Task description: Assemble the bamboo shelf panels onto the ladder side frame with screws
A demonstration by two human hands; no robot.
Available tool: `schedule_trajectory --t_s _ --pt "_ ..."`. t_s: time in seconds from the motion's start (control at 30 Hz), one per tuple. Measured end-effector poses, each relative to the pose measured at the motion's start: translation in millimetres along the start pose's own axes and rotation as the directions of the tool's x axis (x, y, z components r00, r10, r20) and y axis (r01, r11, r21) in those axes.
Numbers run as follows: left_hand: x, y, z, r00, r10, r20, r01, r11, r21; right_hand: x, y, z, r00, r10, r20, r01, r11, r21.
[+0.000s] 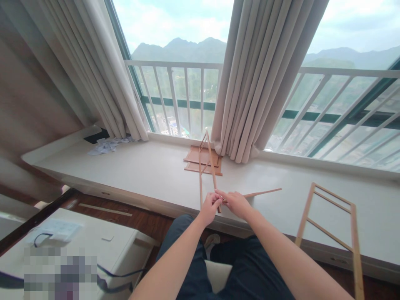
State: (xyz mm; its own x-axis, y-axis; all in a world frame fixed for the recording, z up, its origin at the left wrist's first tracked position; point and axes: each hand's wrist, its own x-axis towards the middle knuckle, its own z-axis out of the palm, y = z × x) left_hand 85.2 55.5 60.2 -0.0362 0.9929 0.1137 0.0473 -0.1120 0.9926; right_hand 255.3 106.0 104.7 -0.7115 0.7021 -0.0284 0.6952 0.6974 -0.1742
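Observation:
A narrow wooden frame (211, 162) rises in front of me, its top near the window ledge. My left hand (211, 206) is closed around the lower end of one of its long legs. Right beside it, my right hand (236, 203) is closed at the same end, its index finger lying along the wood. A thin wooden bar (264, 193) sticks out to the right from behind my right hand; how it meets the frame is hidden by my fingers. Flat wooden panels (203, 155) lie on the white ledge behind the frame.
A second wooden frame (353, 227) with crossbars leans against the white ledge (150, 166) at the right. Crumpled papers (108, 146) lie at the far left. A white table (93, 246) with dark straps stands left of my legs. Curtains (246, 83) hang before the railing.

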Motion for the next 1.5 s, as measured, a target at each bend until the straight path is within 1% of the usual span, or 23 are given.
schedule_trajectory --t_s 0.1,0.23,0.33,0.43,0.47,0.5,0.53,0.6,0.63,0.67,0.77,0.83,0.9,0.97,1.03,1.1,1.17,1.23,1.33,1.37,1.4,1.43,1.5 --pt "-4.1 3.2 3.4 1.0 0.0 0.024 0.0 1.0 0.009 -2.9 1.0 -0.2 1.0 -0.019 -0.01 0.019 0.999 0.046" --pt "-14.2 8.4 5.6 0.999 0.008 0.04 -0.012 0.995 0.098 -4.3 2.0 2.3 0.997 -0.061 -0.039 0.065 0.993 0.101" --pt "-23.9 10.7 7.0 0.998 0.013 0.054 -0.02 0.991 0.133 -6.9 2.4 7.0 0.994 -0.092 -0.064 0.098 0.991 0.092" --pt "-32.8 10.7 5.9 0.998 -0.013 0.061 0.006 0.993 0.114 -12.7 2.0 12.7 0.989 -0.11 -0.098 0.117 0.991 0.068" --pt "-35.6 10.1 3.8 0.999 -0.025 0.041 0.021 0.995 0.095 -15.2 1.7 14.6 0.988 -0.108 -0.113 0.115 0.991 0.061" --pt "-38.5 9.3 0.4 0.999 -0.034 0.0 0.034 0.996 0.077 -17.9 1.5 16.4 0.986 -0.103 -0.13 0.111 0.992 0.053" --pt "-41.5 8.3 -4.5 0.997 -0.044 -0.064 0.048 0.997 0.06 -20.6 1.4 18.1 0.984 -0.097 -0.147 0.105 0.993 0.045" --pt "-48.5 5.5 -18.7 0.972 -0.08 -0.22 0.088 0.996 0.023 -26.0 1.6 21.0 0.979 -0.088 -0.183 0.095 0.995 0.032" --pt "-52.7 4.0 -27.7 0.953 -0.116 -0.279 0.119 0.993 -0.007 -28.4 1.8 22.1 0.975 -0.086 -0.203 0.094 0.995 0.029" --pt "-57.5 2.4 -37.5 0.936 -0.159 -0.315 0.149 0.987 -0.055 -30.6 2.1 23.0 0.97 -0.083 -0.228 0.094 0.995 0.034" --pt "-75.6 -1.9 -68.0 0.886 -0.28 -0.369 0.204 0.951 -0.232 -35.9 2.5 24.6 0.943 -0.065 -0.325 0.093 0.993 0.072" --pt "-90.4 -4.6 -85.1 0.841 -0.354 -0.409 0.204 0.908 -0.367 -38.4 1.8 25.2 0.924 -0.045 -0.381 0.087 0.992 0.093" --pt "-106.2 -7.9 -96.8 0.789 -0.447 -0.422 0.201 0.836 -0.51 -40.4 0.1 25.5 0.908 -0.034 -0.419 0.086 0.991 0.105" --pt "-121.8 -12.5 -101.8 0.747 -0.527 -0.405 0.215 0.768 -0.604 -41.7 -2.4 24.9 0.892 -0.032 -0.451 0.094 0.989 0.116" --pt "-135.3 -18.0 -100.2 0.718 -0.587 -0.374 0.251 0.72 -0.647 -42.1 -5.5 22.1 0.87 -0.022 -0.493 0.1 0.986 0.133" --pt "-144.8 -23.7 -93.6 0.705 -0.624 -0.336 0.29 0.686 -0.667 -41.7 -9.2 16.0 0.843 0.003 -0.538 0.098 0.982 0.16" --pt "-149.0 -28.6 -84.1 0.711 -0.641 -0.288 0.323 0.662 -0.676 -40.5 -13.2 7.0 0.821 0.036 -0.57 0.093 0.976 0.195" --pt "-147.8 -32.8 -73.6 0.725 -0.649 -0.23 0.37 0.649 -0.664 -39.1 -17.3 -2.8 0.806 0.055 -0.59 0.1 0.969 0.227" --pt "-138.3 -39.4 -59.5 0.751 -0.641 -0.162 0.441 0.668 -0.599 -37.6 -23.5 -13.4 0.783 0.066 -0.618 0.143 0.949 0.282" --pt "-133.4 -42.1 -55.9 0.762 -0.626 -0.164 0.448 0.693 -0.565 -37.6 -25.4 -15.0 0.775 0.074 -0.627 0.157 0.939 0.305" --pt "-127.6 -44.9 -53.3 0.773 -0.605 -0.193 0.444 0.732 -0.517 -38.0 -27.3 -15.9 0.768 0.088 -0.634 0.167 0.929 0.331" --pt "-120.9 -47.8 -51.5 0.781 -0.578 -0.238 0.434 0.775 -0.46 -38.8 -29.1 -16.0 0.761 0.104 -0.641 0.176 0.917 0.358" --pt "-104.2 -52.7 -50.9 0.782 -0.511 -0.357 0.408 0.852 -0.327 -41.3 -32.2 -14.9 0.738 0.147 -0.658 0.192 0.89 0.414"
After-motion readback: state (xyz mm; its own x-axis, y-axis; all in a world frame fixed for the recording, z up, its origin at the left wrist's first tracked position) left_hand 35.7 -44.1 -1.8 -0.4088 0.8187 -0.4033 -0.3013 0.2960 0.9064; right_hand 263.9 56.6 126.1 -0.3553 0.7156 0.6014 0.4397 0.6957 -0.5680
